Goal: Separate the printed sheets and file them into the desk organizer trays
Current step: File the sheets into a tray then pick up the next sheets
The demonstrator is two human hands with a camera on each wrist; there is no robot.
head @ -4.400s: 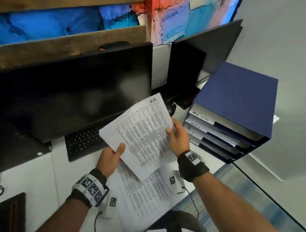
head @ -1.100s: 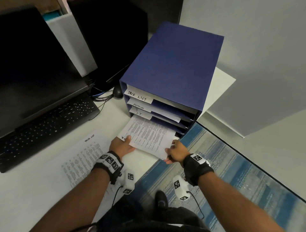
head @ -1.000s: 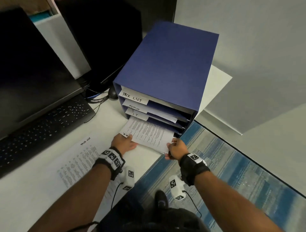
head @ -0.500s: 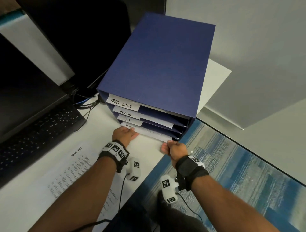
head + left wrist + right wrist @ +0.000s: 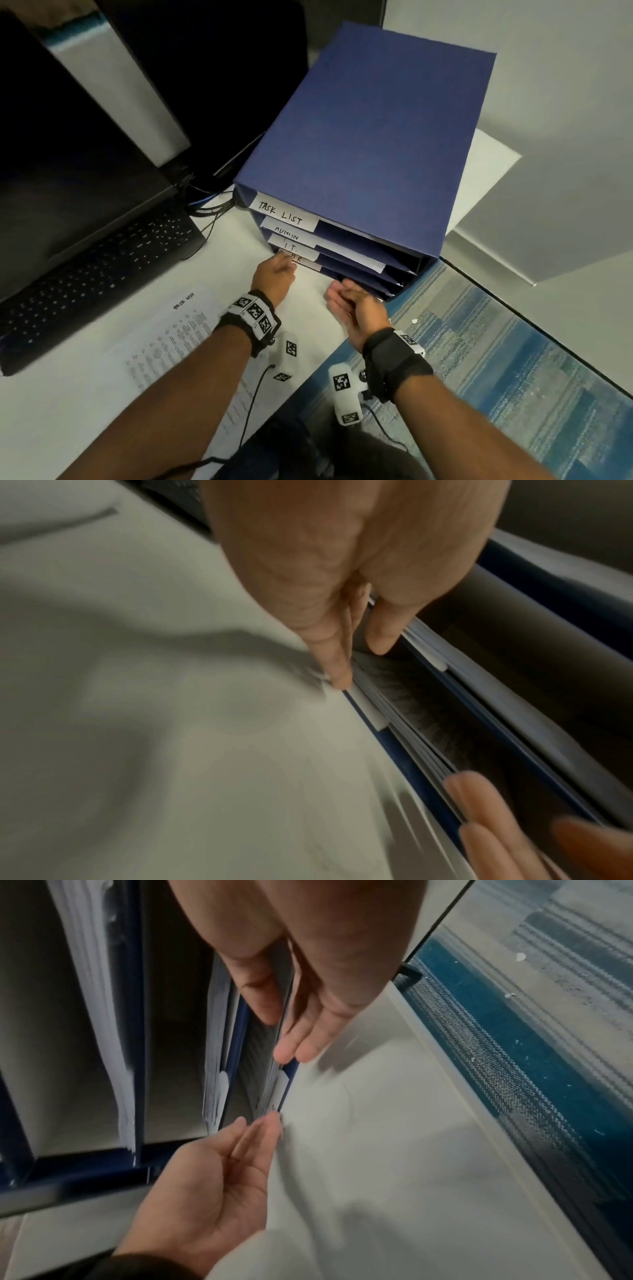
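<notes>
The printed sheets (image 5: 404,696) lie in the bottom tray, labelled "HR", of the blue desk organizer (image 5: 370,130) at the desk's right edge. Being thin and limp, such paper is best pinched at a free edge. Another sheet, headed "TASK LIST" (image 5: 178,339), rests near the front edge. The left hand (image 5: 274,277) touches the tray front with straight fingers; the right hand (image 5: 356,308) hangs relaxed, holding nothing. The tray's depth is hidden.
</notes>
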